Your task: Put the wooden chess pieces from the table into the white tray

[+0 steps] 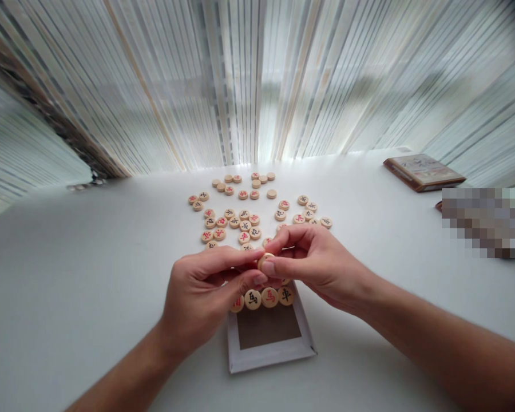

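- Centrally, a wooden disc [265,261] is raised above the near end of the scattered pieces, between the two hands.
- The right hand [320,262] pinches this disc, thumb and forefinger drawn close around its edge.
- The left hand [208,286] meets it from the other side, its forefinger and thumb tips narrow and right beside the disc; whether they share the grip, I cannot tell.
- Below the hands lies a shallow white-rimmed box [272,357], its brown bottom showing at the near end.
- Across the box runs a row of round pieces [270,297], red and black characters facing up; the leftmost is partly covered by the left hand, and another piece shows in part behind the row.
- Beyond the hands, loose discs [244,215] spread over the white table [90,286], some marked red, some black, others with plain faces up.
- To the right rests a flat brown-edged case [424,171], with a pixelated object [484,220] nearer.
- A striped curtain [249,86] hangs behind the table.
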